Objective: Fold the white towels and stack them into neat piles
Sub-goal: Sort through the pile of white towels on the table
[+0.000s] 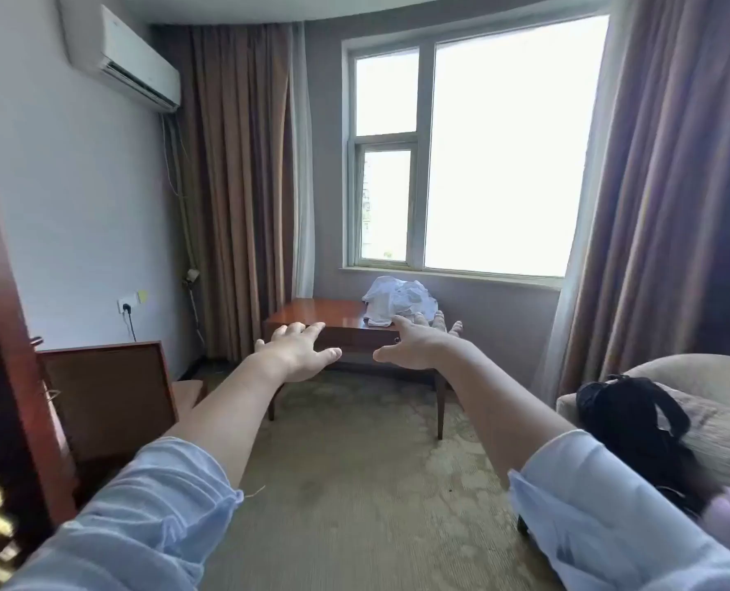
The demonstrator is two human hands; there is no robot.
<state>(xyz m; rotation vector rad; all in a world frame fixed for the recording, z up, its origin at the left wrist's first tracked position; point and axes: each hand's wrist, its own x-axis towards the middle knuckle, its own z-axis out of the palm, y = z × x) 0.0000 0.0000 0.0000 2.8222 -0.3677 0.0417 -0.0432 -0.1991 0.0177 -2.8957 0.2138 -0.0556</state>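
Observation:
A crumpled heap of white towels (pixel 399 301) lies on the right end of a reddish wooden table (pixel 312 313) under the window, across the room. Both my arms stretch straight out in front of me in light blue sleeves. My left hand (pixel 297 349) is spread with straight fingers and holds nothing. My right hand (pixel 416 345) is likewise spread and empty. Both hands hang in the air well short of the table; the right one overlaps the towels only in the picture.
A dark wooden cabinet (pixel 107 394) stands at the left wall, with a wooden partition (pixel 0 377) nearer me. At the right, a beige armchair (pixel 695 377) carries a black bag (pixel 636 413). Carpet (pixel 354 484) stretches from me to the table. Long curtains flank the window.

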